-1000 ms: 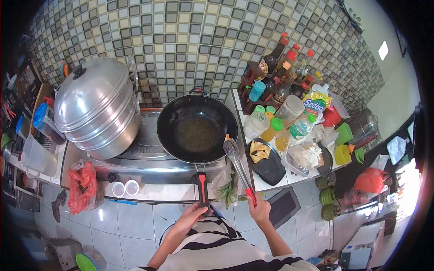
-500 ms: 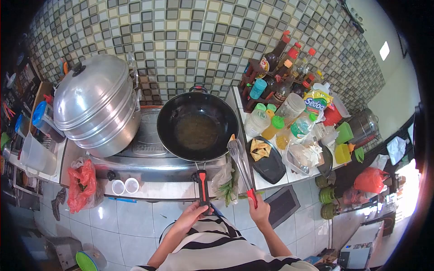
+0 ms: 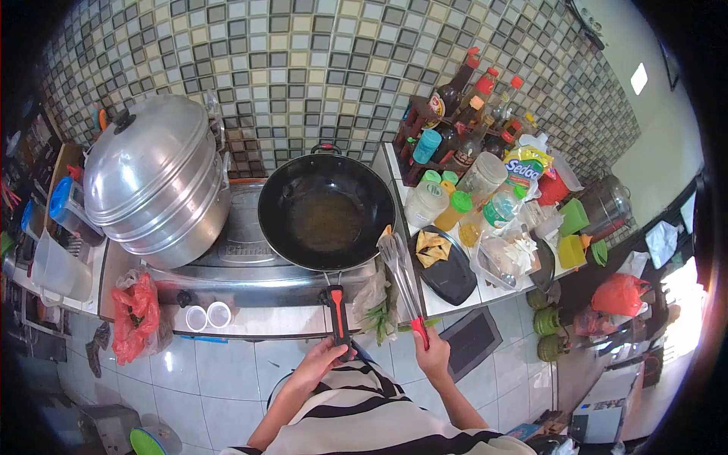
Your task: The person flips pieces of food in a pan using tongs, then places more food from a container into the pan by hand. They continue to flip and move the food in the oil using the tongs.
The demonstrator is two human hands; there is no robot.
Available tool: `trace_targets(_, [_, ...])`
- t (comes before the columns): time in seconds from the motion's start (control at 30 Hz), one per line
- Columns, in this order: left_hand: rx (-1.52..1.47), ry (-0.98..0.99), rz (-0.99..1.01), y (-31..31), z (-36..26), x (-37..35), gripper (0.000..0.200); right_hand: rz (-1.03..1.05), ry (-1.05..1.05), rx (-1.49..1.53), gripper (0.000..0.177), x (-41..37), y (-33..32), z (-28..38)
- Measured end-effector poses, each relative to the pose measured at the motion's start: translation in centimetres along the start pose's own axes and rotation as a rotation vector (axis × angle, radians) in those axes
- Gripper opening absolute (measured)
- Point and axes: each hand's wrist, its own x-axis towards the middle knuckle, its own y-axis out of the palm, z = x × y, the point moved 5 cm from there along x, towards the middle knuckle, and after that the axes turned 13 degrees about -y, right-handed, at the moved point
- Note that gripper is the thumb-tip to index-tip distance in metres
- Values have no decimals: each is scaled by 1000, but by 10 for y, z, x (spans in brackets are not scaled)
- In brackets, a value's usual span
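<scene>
A black wok [image 3: 327, 212] with a thin pool of oil in its bottom sits on the gas stove [image 3: 250, 243]. My left hand [image 3: 324, 359] is closed round the end of its black and red handle. In my right hand [image 3: 433, 353] is a pair of metal tongs [image 3: 402, 277] with red grips. The tongs' head is at the wok's right rim, and a small golden-brown fried piece [image 3: 387, 230] shows at its tip. Just right of the tongs, folded fried pastries [image 3: 432, 249] lie on a black plate [image 3: 453, 287].
A big aluminium steamer pot [image 3: 163, 182] stands left of the wok. Bottles [image 3: 455, 91], jars [image 3: 426, 203] and a plastic container [image 3: 497, 265] crowd the right counter. Two white cups [image 3: 219, 314] and a red plastic bag [image 3: 136, 315] are along the front edge.
The whole view has shifted slightly to the left. Both hands keep their grips, and the tongs stay beside the wok's right rim.
</scene>
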Motion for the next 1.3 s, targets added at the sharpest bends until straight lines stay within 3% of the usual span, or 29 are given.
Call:
trace_targets(0.3, [-31, -12, -18, -1, 0, 1, 23, -123, 108, 154, 23, 0, -15, -10])
trace_targets(0.5, [-35, -14, -13, 1, -3, -1, 20, -154, 393, 270, 25, -30, -6, -58])
trace_targets(0.77, [-39, -28, -30, -1, 0, 3, 20, -184, 324, 175, 25, -44, 0, -77])
trace_targets(0.93, [-49, 6, -16, 1, -1, -1, 25, -267, 296, 236, 23, -34, -14, -53])
trace_targets(1.17, [-23, 13, 30, -9, 1, -16, 30, -195, 386, 593, 20, -4, -13, 6])
trace_targets(1.23, [241, 99, -12, -1, -10, -33, 33, -157, 368, 857, 22, 7, 0, 28])
trace_targets(1.27, [358, 209, -143, -10, -10, -37, 32, -106, 418, 1001, 22, 15, -1, 44])
trace_targets(1.3, [377, 197, -119, -8, -11, -39, 32, -63, 468, 1145, 22, 23, -3, 62])
